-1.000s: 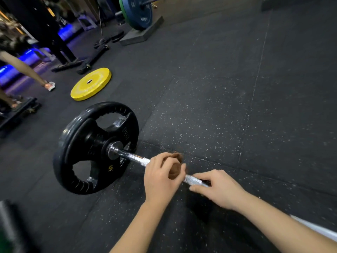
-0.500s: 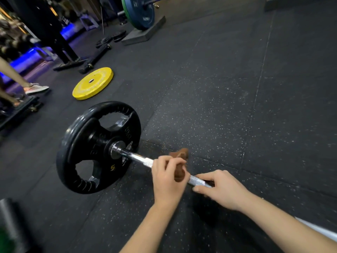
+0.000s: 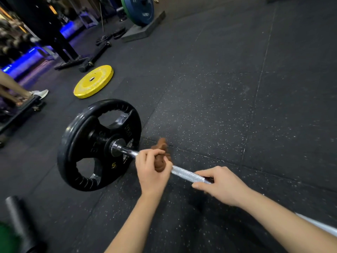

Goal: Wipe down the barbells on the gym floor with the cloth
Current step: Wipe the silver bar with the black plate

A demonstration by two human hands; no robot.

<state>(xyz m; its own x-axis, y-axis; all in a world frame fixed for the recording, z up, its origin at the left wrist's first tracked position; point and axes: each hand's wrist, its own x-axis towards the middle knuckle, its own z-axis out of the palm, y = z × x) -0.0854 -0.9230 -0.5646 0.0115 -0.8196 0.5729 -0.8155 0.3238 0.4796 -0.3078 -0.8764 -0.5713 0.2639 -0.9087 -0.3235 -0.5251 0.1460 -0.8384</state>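
Observation:
A chrome barbell (image 3: 187, 174) lies across the black rubber floor, with a black weight plate (image 3: 85, 143) on its left end. My left hand (image 3: 152, 172) grips a brown cloth (image 3: 160, 156) wrapped round the bar, close to the plate's collar. Further right, my right hand (image 3: 221, 185) holds the knurled part of the bar between thumb and fingers. The bar's right stretch runs behind my right forearm and shows again at the lower right edge.
A yellow plate (image 3: 94, 81) lies flat on the floor beyond the barbell. A blue and green plate (image 3: 140, 10) stands on a grey block at the back. A person's legs and a shoe (image 3: 41, 93) are at the left. A black roller (image 3: 18, 221) lies at the bottom left.
My left hand has slid the cloth along the bar toward the black plate, baring more knurled chrome between my hands. The person's foot at the left has shifted.

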